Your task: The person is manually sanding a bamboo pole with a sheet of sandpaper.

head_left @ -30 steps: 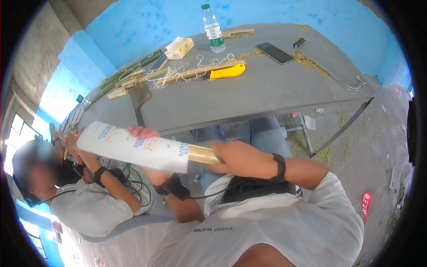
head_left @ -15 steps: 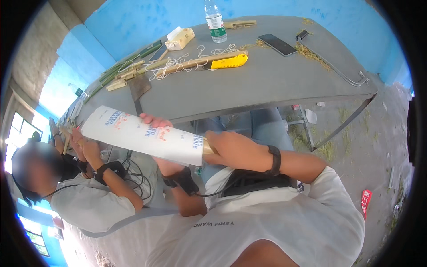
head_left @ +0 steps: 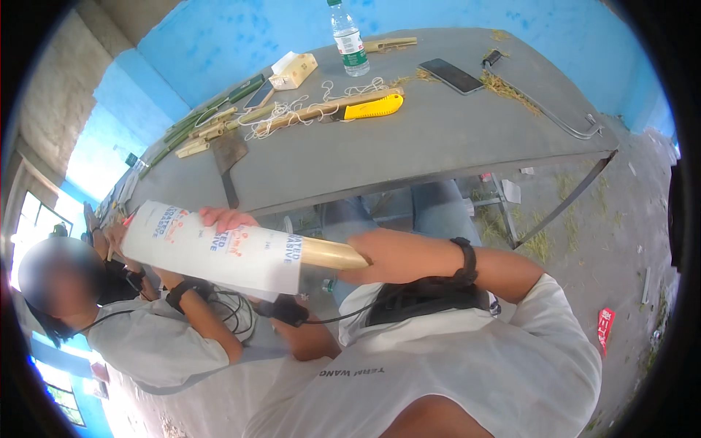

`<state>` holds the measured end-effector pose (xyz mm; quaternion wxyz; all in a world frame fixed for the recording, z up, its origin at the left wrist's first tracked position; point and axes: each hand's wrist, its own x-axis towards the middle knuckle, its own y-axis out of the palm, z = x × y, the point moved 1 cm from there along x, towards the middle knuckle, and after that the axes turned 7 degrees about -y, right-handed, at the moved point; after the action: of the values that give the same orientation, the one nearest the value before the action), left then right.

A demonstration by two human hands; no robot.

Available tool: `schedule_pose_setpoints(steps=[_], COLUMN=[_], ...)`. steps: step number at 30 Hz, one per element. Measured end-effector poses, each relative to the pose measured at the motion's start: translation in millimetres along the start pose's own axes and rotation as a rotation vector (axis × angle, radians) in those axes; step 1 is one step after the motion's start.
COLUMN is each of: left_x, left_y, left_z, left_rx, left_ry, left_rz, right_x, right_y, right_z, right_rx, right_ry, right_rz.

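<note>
A white-backed sheet of sandpaper (head_left: 197,241) with blue and red print is folded around a pale bamboo stick (head_left: 328,253) in front of my chest. My left hand (head_left: 228,218) grips the sheet from beneath, its fingertips curling over the far edge; the palm is hidden behind the sheet. Closed around the right end of the stick is my right hand (head_left: 387,257), with a stretch of bare bamboo between it and the sheet. The stick's other end lies hidden inside the sandpaper.
On the grey table (head_left: 423,146) lie a yellow-handled saw (head_left: 372,106), tangled white string (head_left: 274,117), a cleaver (head_left: 230,164), bamboo pieces (head_left: 212,131), a phone (head_left: 450,76) and a metal-framed tool (head_left: 540,106). A water bottle (head_left: 350,44) stands behind. Another person (head_left: 168,321) works close on my left.
The sandpaper and my left hand have slid left along the stick. My right hand has moved slightly right, and more bare bamboo shows between it and the sheet.
</note>
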<state>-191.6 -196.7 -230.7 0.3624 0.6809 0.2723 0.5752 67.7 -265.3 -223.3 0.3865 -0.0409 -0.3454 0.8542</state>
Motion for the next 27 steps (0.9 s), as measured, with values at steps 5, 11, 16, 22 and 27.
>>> schedule_pose_setpoints(steps=[5,11,16,22,27], left_x=[8.8,8.7,1.7,1.5,4.4], left_y=[5.5,23.2,26.6,29.0,25.4], left_z=[10.2,19.6,35.5,33.4,39.3], left_rx=[0.163,-0.008,0.49,0.386,0.457], left_ry=[-0.054,0.062,0.236,0.294,0.236], left_rz=[0.001,0.067,-0.155,-0.16,-0.203], right_x=[5.0,2.9,6.3,-3.8,0.7], right_y=[-5.6,-6.9,2.2,1.4,1.0], right_z=[1.6,6.7,7.8,5.4,0.2], right_rx=[0.077,-0.055,-0.157,-0.198,-0.181], right_ry=[0.029,0.019,0.027,0.015,0.056], right_rz=[-0.024,-0.049,-0.128,-0.15,-0.115])
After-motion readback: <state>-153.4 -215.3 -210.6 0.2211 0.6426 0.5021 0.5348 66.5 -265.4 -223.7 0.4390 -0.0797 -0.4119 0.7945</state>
